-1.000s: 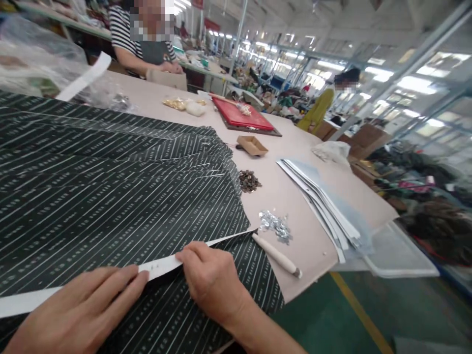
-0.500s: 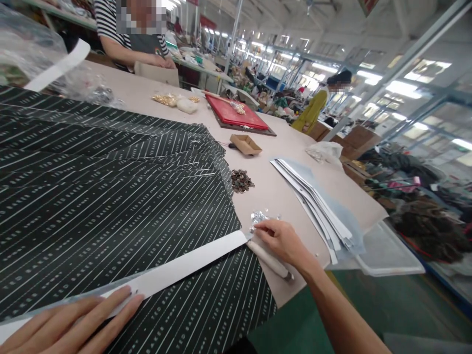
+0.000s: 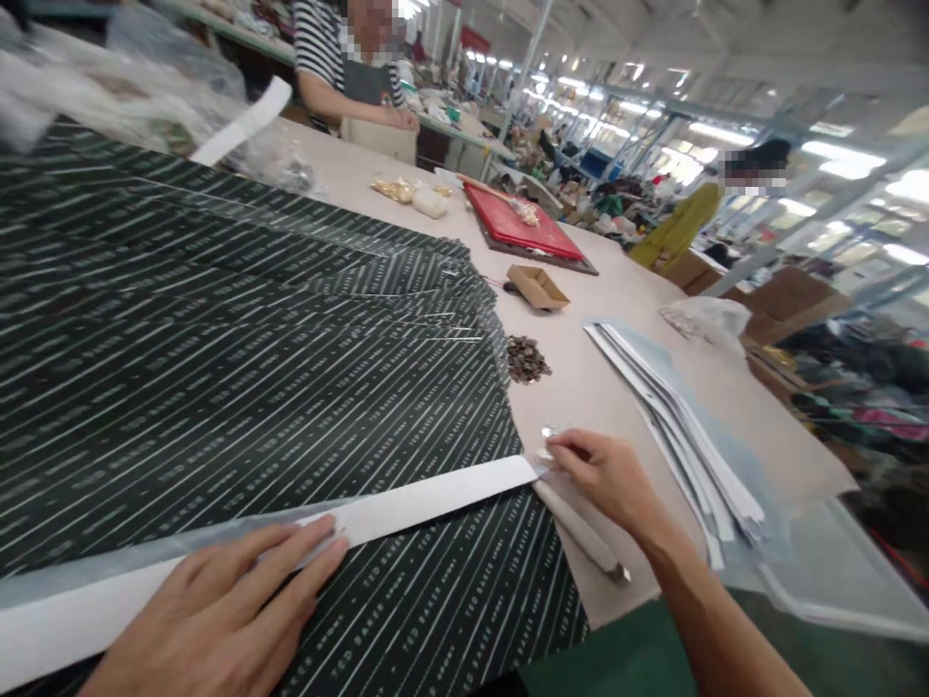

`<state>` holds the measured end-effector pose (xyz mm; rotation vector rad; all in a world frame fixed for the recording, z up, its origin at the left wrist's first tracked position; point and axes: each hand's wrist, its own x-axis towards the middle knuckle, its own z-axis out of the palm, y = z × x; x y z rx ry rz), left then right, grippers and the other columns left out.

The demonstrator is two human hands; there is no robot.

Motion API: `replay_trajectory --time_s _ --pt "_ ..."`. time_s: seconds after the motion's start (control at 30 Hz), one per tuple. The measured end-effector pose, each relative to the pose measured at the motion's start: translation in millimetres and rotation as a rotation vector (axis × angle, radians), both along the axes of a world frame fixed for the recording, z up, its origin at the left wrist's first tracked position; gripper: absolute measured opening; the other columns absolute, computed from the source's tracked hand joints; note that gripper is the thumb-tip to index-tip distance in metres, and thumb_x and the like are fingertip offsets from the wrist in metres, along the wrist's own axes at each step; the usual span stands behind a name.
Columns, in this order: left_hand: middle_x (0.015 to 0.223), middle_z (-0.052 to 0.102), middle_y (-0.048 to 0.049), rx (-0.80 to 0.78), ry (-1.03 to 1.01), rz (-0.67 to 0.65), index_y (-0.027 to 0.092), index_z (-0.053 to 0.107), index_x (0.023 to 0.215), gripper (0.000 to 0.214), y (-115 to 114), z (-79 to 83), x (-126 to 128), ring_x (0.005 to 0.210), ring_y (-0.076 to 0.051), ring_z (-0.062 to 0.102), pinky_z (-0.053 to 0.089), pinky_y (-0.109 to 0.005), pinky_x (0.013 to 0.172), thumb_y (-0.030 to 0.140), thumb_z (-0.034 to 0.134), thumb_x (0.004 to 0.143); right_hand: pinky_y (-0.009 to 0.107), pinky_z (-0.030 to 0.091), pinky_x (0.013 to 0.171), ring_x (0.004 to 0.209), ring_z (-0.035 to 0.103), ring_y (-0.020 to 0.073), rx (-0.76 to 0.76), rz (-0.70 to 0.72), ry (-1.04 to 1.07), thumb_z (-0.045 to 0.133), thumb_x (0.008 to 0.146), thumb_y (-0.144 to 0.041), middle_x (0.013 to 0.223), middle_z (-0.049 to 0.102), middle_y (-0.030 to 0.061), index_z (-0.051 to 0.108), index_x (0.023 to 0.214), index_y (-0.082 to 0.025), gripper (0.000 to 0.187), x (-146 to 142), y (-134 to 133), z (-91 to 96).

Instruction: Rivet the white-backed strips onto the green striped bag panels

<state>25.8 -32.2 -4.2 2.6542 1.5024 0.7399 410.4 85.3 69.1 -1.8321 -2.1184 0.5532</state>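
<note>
My left hand (image 3: 239, 600) lies flat with fingers stretched along a long white strip (image 3: 435, 496). That strip rests on black sheeting (image 3: 406, 407) printed with white slanted lines and lettering; a bluish translucent layer (image 3: 210, 532) shows along its far edge. My right hand (image 3: 610, 474) is closed in a pinch beyond the strip's right end, at a few small shiny silver pieces (image 3: 549, 432). What its fingertips hold is too small to make out. Below it lies a tool with a pale rounded handle (image 3: 581, 528) and a metal end, close to the strip's tip.
Dark brown small pieces (image 3: 527, 359) form a pile near a cardboard tray (image 3: 538, 287). To the right are stacked white strips (image 3: 674, 426); farther back, a red board (image 3: 526, 221). A person in striped sleeves (image 3: 319, 58) works across the pale table (image 3: 616, 281).
The view has swung left, so everything sits farther right. My left hand still lies on the strip. My right hand stays pinched by the silver pieces, now covering more of them.
</note>
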Motion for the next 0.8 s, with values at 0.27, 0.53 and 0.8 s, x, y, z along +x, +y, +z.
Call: replay_trajectory --time_s 0.27,0.53,0.8 --pt "0.135 0.058 0.0013 -0.093 0.016 -0.006 0.022 0.060 0.127 0.034 1.7 28.1 5.5 0.117 -0.022 0.050 0.036 -0.039 0.098 0.015 0.039 0.101 0.023 0.048 0.055 0.058 0.065 0.0134 -0.310 0.299 0.322 0.059 0.088 -0.031 0.066 0.072 -0.0015 0.077 0.084 -0.021 0.021 -119.6 -6.0 22.1" --pt "0.128 0.058 -0.0007 -0.132 -0.028 -0.024 0.018 0.056 0.130 0.031 -0.8 27.5 6.3 0.116 -0.021 0.050 0.039 -0.039 0.091 0.018 0.041 0.102 0.021 0.045 0.054 0.056 0.059 0.0104 -0.455 0.475 0.329 0.060 0.084 -0.020 0.065 0.070 -0.0019 0.076 0.087 -0.017 0.016 -188.0 -14.7 -11.4" --pt "0.125 0.059 -0.0029 -0.137 -0.003 -0.021 0.016 0.055 0.129 0.030 -2.0 20.7 5.3 0.114 -0.023 0.051 0.040 -0.042 0.087 0.022 0.045 0.101 0.021 0.045 0.054 0.056 0.060 0.0105 -0.490 0.439 0.220 0.060 0.083 -0.020 0.064 0.069 -0.0028 0.074 0.080 -0.019 0.014 -192.7 -14.0 -13.3"
